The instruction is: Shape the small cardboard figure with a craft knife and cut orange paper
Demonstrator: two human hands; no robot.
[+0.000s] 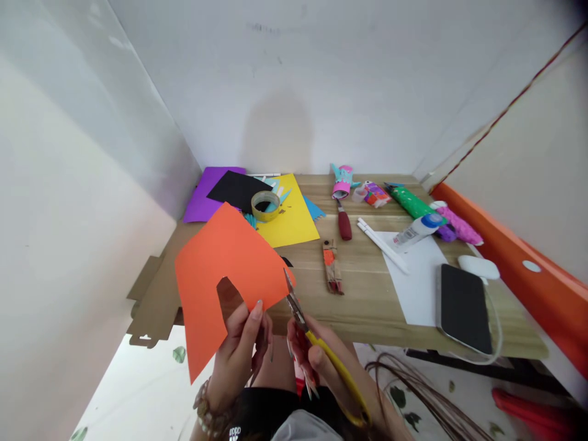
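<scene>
Far L, flat brown cardboard [158,294] juts past the surface's [376,306] front edge; next, purple sheet [199,202] lies at the back w/ black sheet [236,190] overlapping it, prob. stacked there to free up the front. Orange paper [206,245] is held up in front of these, over the near L part of the surface, w/ a notch cut into its lower edge. L hand [243,337] pinches it just R of the notch, thumb on top, fingers behind, prob. bc a grip nr the cut side stops the sheet flopping. Tape roll [266,216] sits on yellow sheet [298,223], maybe doubling as a weight. R hand [327,370] is closed round the yellow handles of the scissors [301,315]; blades look nearly together, tips at the paper's R corner, angled away from L fingers, which seems safer. Can't tell if they bite the paper. Beyond, small brown figure [331,267] and red-handled tool [343,223] lie clear of both hands. Far R, glue bottle [418,233] lies tilted partly on white sheet [413,294], w/ phone [463,306] nr the front edge, prob. parked out of elbow range.
</scene>
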